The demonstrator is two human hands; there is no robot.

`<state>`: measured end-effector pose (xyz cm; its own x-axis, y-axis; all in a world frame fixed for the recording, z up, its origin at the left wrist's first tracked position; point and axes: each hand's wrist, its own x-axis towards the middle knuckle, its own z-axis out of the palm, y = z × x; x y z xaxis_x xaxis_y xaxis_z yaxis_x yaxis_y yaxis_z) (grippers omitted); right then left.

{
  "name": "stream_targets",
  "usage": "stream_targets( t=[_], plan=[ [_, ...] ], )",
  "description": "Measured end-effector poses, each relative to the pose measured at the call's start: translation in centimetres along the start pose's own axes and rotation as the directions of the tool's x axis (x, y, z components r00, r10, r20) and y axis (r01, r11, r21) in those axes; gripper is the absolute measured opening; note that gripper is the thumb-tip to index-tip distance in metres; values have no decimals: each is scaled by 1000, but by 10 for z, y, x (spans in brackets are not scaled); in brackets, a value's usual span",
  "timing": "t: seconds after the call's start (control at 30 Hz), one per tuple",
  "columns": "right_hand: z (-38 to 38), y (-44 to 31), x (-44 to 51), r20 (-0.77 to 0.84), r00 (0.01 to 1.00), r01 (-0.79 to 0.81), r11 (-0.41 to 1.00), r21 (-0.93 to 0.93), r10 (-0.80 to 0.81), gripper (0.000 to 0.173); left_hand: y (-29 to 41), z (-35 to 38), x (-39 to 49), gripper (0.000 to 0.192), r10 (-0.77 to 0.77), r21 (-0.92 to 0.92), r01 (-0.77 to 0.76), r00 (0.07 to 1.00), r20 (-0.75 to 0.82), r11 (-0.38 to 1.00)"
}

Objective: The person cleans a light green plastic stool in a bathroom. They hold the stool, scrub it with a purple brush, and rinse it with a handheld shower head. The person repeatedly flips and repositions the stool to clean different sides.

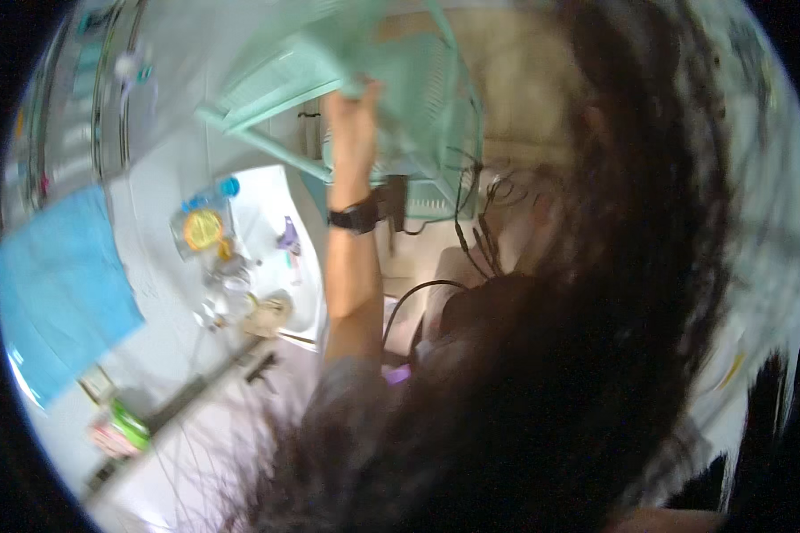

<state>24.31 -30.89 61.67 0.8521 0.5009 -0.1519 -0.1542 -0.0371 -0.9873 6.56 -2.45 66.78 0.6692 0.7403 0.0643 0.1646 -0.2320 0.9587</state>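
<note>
My left hand (355,103), with a dark watch on its wrist, reaches up the middle of the view. Its fingers close on a mint-green plastic piece with slotted panels and bars (417,100), perhaps a chair or rack; motion blur hides the exact grip. A dark box-shaped device (395,203) with a cable shows beside the watch. My right hand is out of view. Dark hair covers much of the centre and right.
Left of the arm, a pale tabletop (163,300) carries a white sheet (307,233), a container with a yellow-orange round (203,230), small clutter and a blue sheet (67,286). A green-and-pink packet (123,430) lies near its edge. Black cables (470,226) hang at centre.
</note>
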Motion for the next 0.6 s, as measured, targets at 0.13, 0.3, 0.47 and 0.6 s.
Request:
stream_targets(
  t=[0.13,0.3,0.47,0.6],
  plan=[
    [113,-19,3,71,993,92,994,50,-96,13,-23,32,12,21,-38,-42,34,996,-87,999],
    [179,-20,17,185,983,14,997,-77,0,13,-42,60,16,34,133,-176,-162,977,-163,971],
    [227,-11,28,217,975,-10,980,197,-33,14,-56,45,16,47,35,-438,-59,997,-63,897],
    [222,-6,45,311,948,-102,989,106,64,14,-54,38,14,50,-44,-553,66,998,54,830]
  ],
)
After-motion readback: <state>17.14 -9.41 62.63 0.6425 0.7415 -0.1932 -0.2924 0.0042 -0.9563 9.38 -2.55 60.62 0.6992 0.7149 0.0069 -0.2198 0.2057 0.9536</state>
